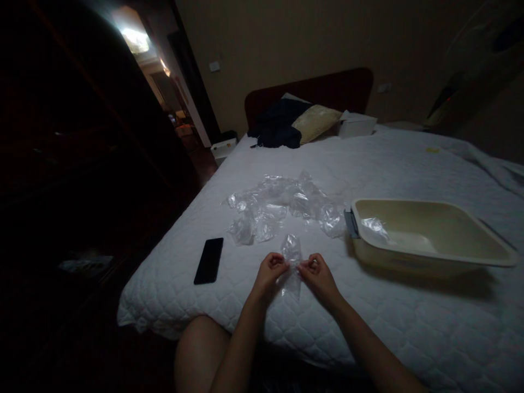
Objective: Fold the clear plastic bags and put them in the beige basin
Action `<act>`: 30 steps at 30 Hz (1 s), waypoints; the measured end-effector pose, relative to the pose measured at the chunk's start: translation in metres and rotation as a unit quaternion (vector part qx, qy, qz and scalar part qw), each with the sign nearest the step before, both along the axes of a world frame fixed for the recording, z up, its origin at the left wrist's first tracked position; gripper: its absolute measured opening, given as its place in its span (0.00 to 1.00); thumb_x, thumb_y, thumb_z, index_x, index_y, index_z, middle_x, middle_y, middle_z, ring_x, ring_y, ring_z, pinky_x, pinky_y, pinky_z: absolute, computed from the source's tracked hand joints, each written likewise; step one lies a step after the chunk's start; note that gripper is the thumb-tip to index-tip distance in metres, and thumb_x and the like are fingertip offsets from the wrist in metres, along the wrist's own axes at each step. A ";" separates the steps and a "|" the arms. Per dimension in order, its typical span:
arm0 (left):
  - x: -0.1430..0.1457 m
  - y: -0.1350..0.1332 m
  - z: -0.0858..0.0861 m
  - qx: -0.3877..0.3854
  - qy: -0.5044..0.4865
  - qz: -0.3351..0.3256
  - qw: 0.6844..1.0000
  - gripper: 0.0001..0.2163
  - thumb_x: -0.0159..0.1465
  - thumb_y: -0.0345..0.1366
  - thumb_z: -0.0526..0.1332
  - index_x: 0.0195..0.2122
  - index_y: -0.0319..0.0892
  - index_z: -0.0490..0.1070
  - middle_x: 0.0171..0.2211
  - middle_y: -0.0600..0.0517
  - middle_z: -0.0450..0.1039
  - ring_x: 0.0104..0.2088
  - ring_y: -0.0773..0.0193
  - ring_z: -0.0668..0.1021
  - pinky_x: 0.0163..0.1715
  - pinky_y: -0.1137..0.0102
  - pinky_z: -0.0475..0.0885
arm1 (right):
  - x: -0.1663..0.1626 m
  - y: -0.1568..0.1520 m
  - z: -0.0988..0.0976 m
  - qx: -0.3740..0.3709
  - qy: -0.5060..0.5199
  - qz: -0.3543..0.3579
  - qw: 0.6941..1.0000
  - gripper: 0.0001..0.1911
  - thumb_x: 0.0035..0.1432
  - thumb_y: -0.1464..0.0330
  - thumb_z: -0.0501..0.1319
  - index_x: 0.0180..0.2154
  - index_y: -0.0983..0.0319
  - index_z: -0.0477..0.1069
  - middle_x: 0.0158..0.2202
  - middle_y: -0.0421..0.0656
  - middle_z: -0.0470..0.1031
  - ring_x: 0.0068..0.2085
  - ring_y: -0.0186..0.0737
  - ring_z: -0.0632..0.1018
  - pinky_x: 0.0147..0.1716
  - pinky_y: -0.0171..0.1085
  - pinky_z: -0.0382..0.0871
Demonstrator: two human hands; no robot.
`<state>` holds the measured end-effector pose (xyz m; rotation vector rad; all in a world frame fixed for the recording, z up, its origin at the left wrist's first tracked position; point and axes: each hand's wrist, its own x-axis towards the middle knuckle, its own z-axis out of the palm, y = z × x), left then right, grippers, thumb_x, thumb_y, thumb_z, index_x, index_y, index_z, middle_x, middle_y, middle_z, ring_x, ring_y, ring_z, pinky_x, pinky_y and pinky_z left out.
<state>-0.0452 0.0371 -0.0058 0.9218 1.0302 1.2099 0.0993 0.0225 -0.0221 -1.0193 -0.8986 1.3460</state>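
A small clear plastic bag (291, 252) is pinched between both hands just above the white quilted bed (409, 322). My left hand (270, 272) grips its left side with curled fingers. My right hand (316, 274) grips the right side the same way. The bag's top sticks up between the two hands and its bottom hangs below them. Beyond the hands lies a loose pile of several clear plastic bags (278, 207).
A cream plastic basin (442, 256) with one crumpled plastic bag (374, 229) inside sits to the right. A black phone (209, 260) lies to the left near the bed's edge. Pillows, dark clothing (278, 130) and a white box (357, 125) rest by the headboard. My knee (200, 349) shows below.
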 end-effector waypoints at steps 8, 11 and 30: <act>-0.001 0.001 0.002 0.042 0.040 0.013 0.998 0.11 0.41 0.32 0.68 0.20 0.40 0.64 0.21 0.57 0.65 0.24 0.72 0.69 0.26 0.77 0.62 | 0.003 -0.002 0.004 0.017 -0.008 0.004 1.000 0.18 0.41 0.62 0.66 0.25 0.59 0.56 0.23 0.35 0.68 0.23 0.31 0.69 0.23 0.32 0.63; 0.000 -0.002 0.004 0.051 0.078 0.009 0.996 0.08 0.43 0.33 0.67 0.21 0.39 0.68 0.20 0.56 0.67 0.24 0.70 0.69 0.27 0.75 0.63 | 0.004 -0.002 0.003 0.029 -0.038 -0.003 0.999 0.15 0.42 0.63 0.65 0.26 0.60 0.60 0.22 0.35 0.66 0.23 0.31 0.68 0.22 0.31 0.63; 0.002 -0.007 0.008 0.045 0.097 0.012 0.994 0.08 0.45 0.35 0.66 0.26 0.38 0.73 0.26 0.50 0.74 0.30 0.63 0.74 0.34 0.70 0.67 | 0.005 -0.006 0.000 0.044 -0.126 0.025 0.991 0.12 0.49 0.62 0.59 0.35 0.60 0.71 0.28 0.40 0.72 0.26 0.35 0.71 0.26 0.35 0.67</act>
